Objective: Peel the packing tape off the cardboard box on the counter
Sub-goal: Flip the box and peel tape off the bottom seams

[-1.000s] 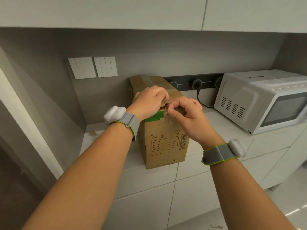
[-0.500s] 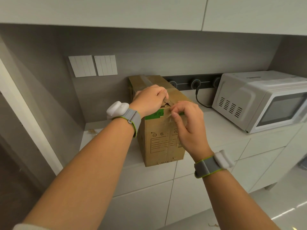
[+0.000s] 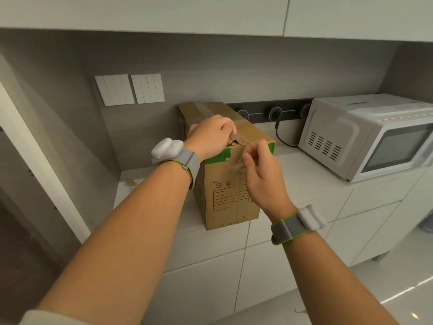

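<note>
**Tape end lifted at the near top edge of the box**

A cardboard box (image 3: 230,191) is seen standing upright on the counter (image 3: 304,174), close to the back wall, with a microwave (image 3: 365,137) well apart on its right. The top of the box is held down by the left hand (image 3: 209,137), whose fingers are curled over the near top edge, where the cardboard is torn and ragged. A crumpled strip of clear tape (image 3: 237,166) is pinched between the thumb and fingers of the right hand (image 3: 262,174), just in front of the box's upper front face. The rest of the tape appears to run away from the person along the top of the box toward the wall, though little of it can be made out under the left hand. The freed end thus lies on the near side of the grip, and the stuck length behind and above it. It is judged that the pull is best taken by the right hand, up and back along that line, while the box is kept steady by the left
</note>
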Demonstrator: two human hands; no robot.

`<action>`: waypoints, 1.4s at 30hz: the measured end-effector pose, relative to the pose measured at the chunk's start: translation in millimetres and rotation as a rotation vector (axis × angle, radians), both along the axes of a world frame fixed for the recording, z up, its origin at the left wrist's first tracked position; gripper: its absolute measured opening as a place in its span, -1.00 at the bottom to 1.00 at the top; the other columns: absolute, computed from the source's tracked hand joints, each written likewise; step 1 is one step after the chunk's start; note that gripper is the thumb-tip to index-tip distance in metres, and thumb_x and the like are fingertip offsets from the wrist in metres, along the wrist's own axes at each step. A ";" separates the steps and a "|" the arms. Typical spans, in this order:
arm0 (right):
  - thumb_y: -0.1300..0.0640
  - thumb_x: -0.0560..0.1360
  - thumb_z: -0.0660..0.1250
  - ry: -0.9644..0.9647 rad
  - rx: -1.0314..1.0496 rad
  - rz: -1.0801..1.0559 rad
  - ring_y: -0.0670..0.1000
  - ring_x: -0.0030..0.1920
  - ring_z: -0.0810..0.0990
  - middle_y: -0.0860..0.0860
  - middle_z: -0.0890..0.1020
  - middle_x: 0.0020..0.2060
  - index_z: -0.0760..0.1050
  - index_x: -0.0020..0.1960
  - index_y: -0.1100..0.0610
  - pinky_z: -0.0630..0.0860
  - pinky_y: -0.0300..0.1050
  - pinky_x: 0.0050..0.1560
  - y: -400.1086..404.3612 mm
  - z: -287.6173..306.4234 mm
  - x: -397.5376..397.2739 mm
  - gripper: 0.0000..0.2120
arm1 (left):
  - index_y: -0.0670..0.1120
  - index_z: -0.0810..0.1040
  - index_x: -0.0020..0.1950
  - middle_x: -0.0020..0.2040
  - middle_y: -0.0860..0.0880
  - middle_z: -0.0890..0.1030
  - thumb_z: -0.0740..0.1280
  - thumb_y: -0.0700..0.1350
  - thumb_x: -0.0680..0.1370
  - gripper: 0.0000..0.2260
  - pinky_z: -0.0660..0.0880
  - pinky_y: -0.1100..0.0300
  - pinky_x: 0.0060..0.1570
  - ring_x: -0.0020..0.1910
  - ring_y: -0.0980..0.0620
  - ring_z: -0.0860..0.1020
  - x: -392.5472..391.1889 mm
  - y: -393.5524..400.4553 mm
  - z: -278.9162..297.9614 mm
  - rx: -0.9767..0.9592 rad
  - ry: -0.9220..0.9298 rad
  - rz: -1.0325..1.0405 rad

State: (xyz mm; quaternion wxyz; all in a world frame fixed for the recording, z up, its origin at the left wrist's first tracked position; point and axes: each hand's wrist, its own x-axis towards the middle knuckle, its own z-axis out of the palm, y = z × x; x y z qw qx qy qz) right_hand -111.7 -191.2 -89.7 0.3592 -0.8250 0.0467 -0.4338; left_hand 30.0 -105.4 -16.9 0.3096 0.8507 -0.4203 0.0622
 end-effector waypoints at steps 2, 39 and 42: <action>0.20 0.67 0.20 0.025 0.077 0.028 -0.09 -0.16 0.49 -0.13 0.52 -0.17 0.41 0.01 0.08 0.49 -0.07 -0.16 -0.2 -1.5 0.1 -0.93 | 0.09 0.60 -0.03 0.09 0.09 0.52 0.00 0.00 0.70 -0.63 0.23 0.05 0.18 0.15 0.00 0.47 0.3 0.1 -0.6 -0.007 -0.002 -0.005; 0.17 0.68 0.14 -0.036 0.043 0.016 -0.16 -0.04 0.54 -0.16 0.57 -0.06 0.52 0.16 0.09 0.44 -0.33 -0.06 15.8 -37.8 1.3 -0.81 | 0.15 0.56 -0.05 0.10 0.12 0.50 0.00 0.00 0.70 -0.65 0.20 0.04 0.21 0.18 0.00 0.46 1.3 -0.2 -2.7 -0.042 0.013 -0.008; 0.10 0.66 0.19 0.039 0.045 0.042 -0.20 -0.04 0.51 -0.19 0.53 -0.06 0.47 0.16 0.05 0.38 -0.40 -0.08 18.9 -37.6 1.5 -0.86 | 0.14 0.56 -0.04 0.09 0.13 0.49 0.00 0.00 0.70 -0.65 0.20 0.06 0.18 0.17 0.02 0.46 1.4 -0.3 -2.6 -0.044 0.009 -0.008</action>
